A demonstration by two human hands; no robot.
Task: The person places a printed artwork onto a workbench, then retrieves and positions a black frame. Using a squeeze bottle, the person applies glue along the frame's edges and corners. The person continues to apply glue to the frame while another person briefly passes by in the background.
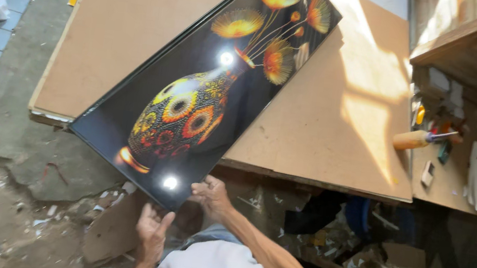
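both hands [153,230] under glossy vase picture [208,81]

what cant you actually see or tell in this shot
- Head view: the glossy black framed vase picture has its far top corner cut off by the upper edge, and two glare spots hide parts of the print.
- The left hand is below the picture's near corner; contact cannot be told.
- The right hand has its fingertips hidden behind the picture's edge.
- Small items beside the wooden-handled tool are too small to identify.
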